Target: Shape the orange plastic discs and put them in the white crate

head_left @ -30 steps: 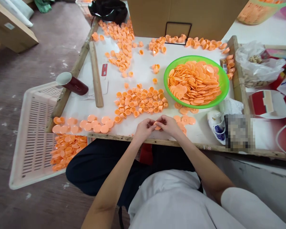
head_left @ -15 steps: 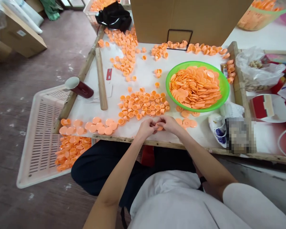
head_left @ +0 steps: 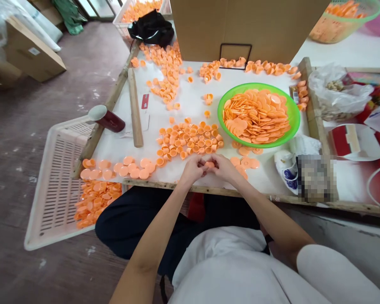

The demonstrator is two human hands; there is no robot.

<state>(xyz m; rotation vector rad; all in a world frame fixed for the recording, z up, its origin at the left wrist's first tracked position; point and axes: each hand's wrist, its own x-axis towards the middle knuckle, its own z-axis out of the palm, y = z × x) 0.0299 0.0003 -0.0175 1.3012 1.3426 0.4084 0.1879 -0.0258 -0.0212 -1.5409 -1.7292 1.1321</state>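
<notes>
An orange piece is held between the curled fingertips of the left hand and the right hand, both nearly closed, near the front edge of the surface, beside orange cups.

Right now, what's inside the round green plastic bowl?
Flat round orange plastic discs, heaped inside the green bowl. The heap hides the bowl's floor, so anything underneath cannot be seen.

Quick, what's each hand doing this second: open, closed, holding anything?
Left hand: closed, fingers at a small orange piece shared with the other hand.
Right hand: closed, fingers holding that same piece.
</notes>
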